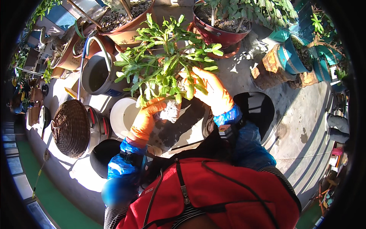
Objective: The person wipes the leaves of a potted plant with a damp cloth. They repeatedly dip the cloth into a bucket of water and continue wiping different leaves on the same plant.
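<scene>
A bushy leaf cactus [167, 63] with flat green segmented stems stands in front of me, between my two gloved hands. My left hand [146, 118], in an orange glove, is closed at the plant's lower left, its fingertips under the leaves. Beside those fingertips a pale, speckled lump [170, 111] shows below the foliage; whether it is soil, roots or a pot, I cannot tell. My right hand [211, 91], also orange-gloved, reaches into the plant from the right with fingers curled around stems. Leaves cover part of both hands' fingers.
Left of the plant stand a grey bucket [97, 74] with an arched handle, a white basin [124, 116] and a woven basket [70, 129]. Large potted plants line the back, including a red pot [221, 36]. Blue-green pots [293, 57] stand at right on the concrete floor [293, 133].
</scene>
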Demonstrator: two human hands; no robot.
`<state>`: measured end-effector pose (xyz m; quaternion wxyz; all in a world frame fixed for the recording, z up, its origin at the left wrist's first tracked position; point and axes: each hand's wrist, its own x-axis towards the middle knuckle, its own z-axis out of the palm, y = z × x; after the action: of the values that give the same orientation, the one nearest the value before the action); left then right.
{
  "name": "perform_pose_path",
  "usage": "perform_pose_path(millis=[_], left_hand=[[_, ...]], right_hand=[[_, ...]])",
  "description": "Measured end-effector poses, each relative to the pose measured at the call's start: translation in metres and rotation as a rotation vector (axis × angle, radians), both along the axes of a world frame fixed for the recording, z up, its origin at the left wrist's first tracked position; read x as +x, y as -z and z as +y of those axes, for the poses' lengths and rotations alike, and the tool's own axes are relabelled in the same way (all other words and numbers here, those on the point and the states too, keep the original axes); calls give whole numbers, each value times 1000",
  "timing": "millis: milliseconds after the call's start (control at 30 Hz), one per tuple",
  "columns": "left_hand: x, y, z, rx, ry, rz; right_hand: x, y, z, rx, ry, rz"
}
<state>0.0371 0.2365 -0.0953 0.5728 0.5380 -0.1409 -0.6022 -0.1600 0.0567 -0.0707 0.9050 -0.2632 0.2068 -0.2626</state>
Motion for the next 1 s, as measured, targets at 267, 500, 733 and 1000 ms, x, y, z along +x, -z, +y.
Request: perform_pose_path(millis=[267, 500, 733, 1000], left_hand=[[-20, -15, 2, 171, 365, -594], [7, -110, 16, -23, 660, -243], [-6, -119, -62, -263, 129, -848], [-29, -91, -110, -318, 437, -1902]], right_hand=[[3, 14, 9, -364, -92, 196], [12, 30, 16, -148, -3, 215], [19, 35, 25, 62, 0, 57], [33, 26, 32, 333, 113, 5]])
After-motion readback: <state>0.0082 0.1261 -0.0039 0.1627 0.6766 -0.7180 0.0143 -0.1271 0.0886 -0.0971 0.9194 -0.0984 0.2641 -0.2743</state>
